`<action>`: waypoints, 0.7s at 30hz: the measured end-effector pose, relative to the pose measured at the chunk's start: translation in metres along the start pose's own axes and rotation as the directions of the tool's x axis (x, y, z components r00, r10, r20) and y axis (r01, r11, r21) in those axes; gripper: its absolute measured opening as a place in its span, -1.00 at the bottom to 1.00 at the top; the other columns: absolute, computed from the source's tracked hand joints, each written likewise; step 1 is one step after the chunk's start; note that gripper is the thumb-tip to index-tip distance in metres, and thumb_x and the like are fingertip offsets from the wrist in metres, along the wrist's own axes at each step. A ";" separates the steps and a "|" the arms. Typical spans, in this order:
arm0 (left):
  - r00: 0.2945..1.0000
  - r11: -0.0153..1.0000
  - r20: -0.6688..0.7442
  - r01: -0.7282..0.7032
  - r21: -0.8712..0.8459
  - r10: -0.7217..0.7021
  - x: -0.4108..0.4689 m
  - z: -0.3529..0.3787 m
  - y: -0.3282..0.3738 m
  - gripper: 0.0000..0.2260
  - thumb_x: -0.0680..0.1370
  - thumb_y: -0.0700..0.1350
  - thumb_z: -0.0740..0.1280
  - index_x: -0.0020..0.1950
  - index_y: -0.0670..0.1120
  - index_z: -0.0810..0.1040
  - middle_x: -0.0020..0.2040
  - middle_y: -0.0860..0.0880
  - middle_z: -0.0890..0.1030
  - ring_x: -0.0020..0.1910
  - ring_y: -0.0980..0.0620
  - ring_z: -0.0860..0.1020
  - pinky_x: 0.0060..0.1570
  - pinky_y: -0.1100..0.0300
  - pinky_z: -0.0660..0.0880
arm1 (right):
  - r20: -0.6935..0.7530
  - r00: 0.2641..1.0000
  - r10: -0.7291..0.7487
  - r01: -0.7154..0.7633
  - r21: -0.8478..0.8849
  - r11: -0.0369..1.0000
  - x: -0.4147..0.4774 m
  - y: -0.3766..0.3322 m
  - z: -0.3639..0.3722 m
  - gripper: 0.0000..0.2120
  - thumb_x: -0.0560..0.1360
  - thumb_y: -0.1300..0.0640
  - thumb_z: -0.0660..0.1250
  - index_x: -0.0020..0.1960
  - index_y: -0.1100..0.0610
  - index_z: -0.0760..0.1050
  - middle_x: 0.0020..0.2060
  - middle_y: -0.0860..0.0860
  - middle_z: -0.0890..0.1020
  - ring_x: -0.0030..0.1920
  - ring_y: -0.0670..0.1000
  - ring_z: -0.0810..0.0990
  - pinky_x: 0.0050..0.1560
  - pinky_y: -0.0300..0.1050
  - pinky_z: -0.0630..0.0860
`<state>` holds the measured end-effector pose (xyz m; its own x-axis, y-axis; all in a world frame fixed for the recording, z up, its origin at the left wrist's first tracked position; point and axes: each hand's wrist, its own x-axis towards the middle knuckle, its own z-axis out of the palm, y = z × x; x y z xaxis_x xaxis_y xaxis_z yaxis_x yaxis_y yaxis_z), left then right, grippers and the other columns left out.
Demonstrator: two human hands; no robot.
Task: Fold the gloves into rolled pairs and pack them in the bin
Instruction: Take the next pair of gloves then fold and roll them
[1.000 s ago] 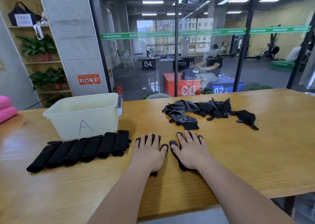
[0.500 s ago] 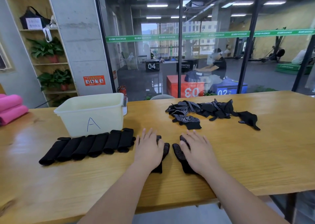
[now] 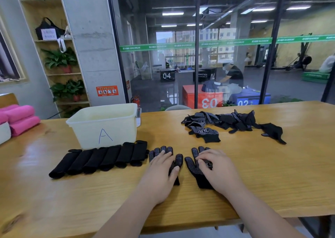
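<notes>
Two black dotted gloves lie flat, palms up, side by side near the table's front edge. My left hand [image 3: 161, 167] rests flat on the left glove [image 3: 178, 160]. My right hand [image 3: 215, 167] lies on the right glove [image 3: 193, 162] with its fingertips bent on the glove's palm. A row of several rolled black pairs [image 3: 101, 159] lies to the left, in front of the pale bin [image 3: 103, 124] marked "A". A loose pile of black gloves [image 3: 226, 122] sits farther back on the right.
The wooden table [image 3: 272, 174] runs wide to both sides. Pink rolled towels [image 3: 20, 118] sit at the far left edge. A glass wall stands behind the table, with a person seated beyond it.
Both hands have slid back toward me along the gloves, uncovering the glove fingers. The right hand's fingers have bent. The camera view has shifted right and down.
</notes>
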<state>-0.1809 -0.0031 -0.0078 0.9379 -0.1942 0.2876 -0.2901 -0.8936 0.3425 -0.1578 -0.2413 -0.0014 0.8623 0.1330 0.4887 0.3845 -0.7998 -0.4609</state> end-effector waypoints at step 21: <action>0.987 0.997 -0.161 0.013 0.070 -0.002 -0.018 -0.011 0.012 -0.79 0.61 0.28 0.29 0.11 0.23 0.59 0.02 0.29 0.45 0.11 0.25 0.36 0.28 0.25 0.29 | 0.134 0.989 -0.064 0.093 -0.218 0.971 -0.018 -0.013 -0.005 -0.71 0.67 -0.21 0.16 0.23 -0.20 0.60 0.08 -0.31 0.47 0.14 -0.20 0.36 0.17 -0.24 0.45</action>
<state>-0.2035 -0.0057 0.0009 0.8955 -0.1248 0.4272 -0.2633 -0.9224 0.2824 -0.1798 -0.2360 -0.0006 0.8721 0.2616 0.4134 0.3817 -0.8924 -0.2405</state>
